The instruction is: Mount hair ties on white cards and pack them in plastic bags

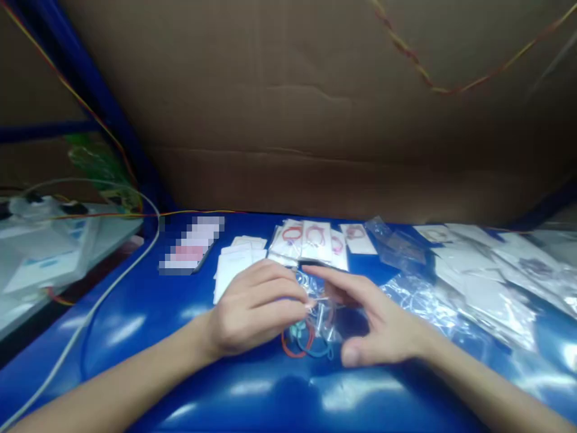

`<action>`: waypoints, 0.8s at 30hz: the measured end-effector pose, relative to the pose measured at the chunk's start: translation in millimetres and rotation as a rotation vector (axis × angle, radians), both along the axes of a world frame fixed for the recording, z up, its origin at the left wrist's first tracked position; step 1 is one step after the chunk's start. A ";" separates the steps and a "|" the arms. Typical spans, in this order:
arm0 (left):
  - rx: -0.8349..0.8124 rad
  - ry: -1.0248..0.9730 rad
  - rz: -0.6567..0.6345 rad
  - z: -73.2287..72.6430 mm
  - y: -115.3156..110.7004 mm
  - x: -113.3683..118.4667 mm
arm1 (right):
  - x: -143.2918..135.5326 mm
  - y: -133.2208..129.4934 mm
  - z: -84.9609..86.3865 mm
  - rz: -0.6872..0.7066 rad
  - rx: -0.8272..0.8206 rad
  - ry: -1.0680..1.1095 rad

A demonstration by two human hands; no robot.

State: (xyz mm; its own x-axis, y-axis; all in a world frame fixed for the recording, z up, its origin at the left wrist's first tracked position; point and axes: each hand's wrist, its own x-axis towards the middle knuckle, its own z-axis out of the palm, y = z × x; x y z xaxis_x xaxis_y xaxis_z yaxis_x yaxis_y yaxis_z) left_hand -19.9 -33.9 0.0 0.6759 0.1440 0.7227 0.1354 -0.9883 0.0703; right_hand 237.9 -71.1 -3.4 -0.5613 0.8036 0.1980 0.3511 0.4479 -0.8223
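Note:
My left hand (261, 307) is closed, its fingertips pinched together over the small pile at the middle of the blue table; what lies between them is too small and blurred to name. Facing it from the right, my right hand (369, 319) has its thumb and fingers spread apart, with its fingertips beside the pile. A red band (293, 352) and a blue band (318, 349) lie on the table below the hands. Clear plastic (325, 319) shows between the hands, partly hidden by the fingers.
White cards (232, 267) lie behind my left hand. Bagged cards with pink and red bands (315, 240) sit at the back. Clear bags (419, 300) and white packets (491, 288) cover the right side. A white cable (121, 276) crosses the left of the blue table (189, 385).

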 end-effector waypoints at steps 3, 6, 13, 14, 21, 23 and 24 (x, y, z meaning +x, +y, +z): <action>-0.010 0.010 -0.007 -1.7 -0.8 2.0 | -1.8 1.3 -0.1 -0.012 -0.090 0.051; 0.000 0.026 -0.028 -2.8 -1.1 3.7 | -5.4 3.8 -2.6 -0.062 -0.175 0.095; -0.024 -0.015 -0.016 -10.8 1.5 5.0 | -2.4 9.1 -1.6 -0.081 -0.151 0.151; -0.029 -0.023 -0.001 -12.4 2.0 5.1 | -2.0 8.3 -0.6 -0.089 -0.096 0.126; -0.015 -0.044 0.071 -13.1 3.4 7.0 | -5.7 0.9 0.1 -0.173 0.135 -0.107; 0.016 -0.013 0.074 -10.8 2.8 8.1 | -5.7 1.9 -0.9 -0.144 0.179 -0.101; 0.034 0.001 0.075 -9.9 2.4 8.6 | -5.4 2.7 -1.5 -0.129 0.210 -0.099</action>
